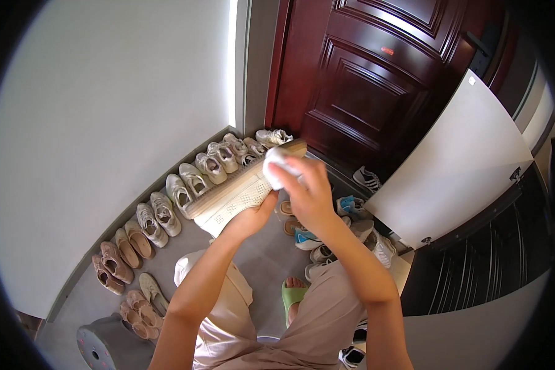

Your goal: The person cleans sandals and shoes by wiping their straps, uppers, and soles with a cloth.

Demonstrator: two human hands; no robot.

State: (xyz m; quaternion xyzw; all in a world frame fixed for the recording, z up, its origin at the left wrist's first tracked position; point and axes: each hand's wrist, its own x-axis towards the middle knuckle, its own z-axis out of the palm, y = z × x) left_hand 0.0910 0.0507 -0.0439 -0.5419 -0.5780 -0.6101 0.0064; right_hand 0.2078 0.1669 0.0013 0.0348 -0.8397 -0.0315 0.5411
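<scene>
My left hand (pixel 250 219) is closed around a cream shoe (pixel 231 202) with perforated sides and a thick tan sole. The shoe is tilted on its side in front of me, with its sole turned towards the wall. My right hand (pixel 309 192) pinches a white wad (pixel 276 168), like a wipe or tissue, against the shoe near the edge of its sole. The wad looks slightly blurred, and my right fingers partly cover it. Where the left fingers wrap under the shoe, they are hidden.
Pairs of shoes (pixel 164 213) line the wall on the left. More shoes (pixel 351 206) lie on the floor at right, beside a black shoe cabinet (pixel 475 259) with its white door (pixel 453 160) open. A grey stool (pixel 120 345) stands lower left; a dark red door (pixel 364 80) is ahead.
</scene>
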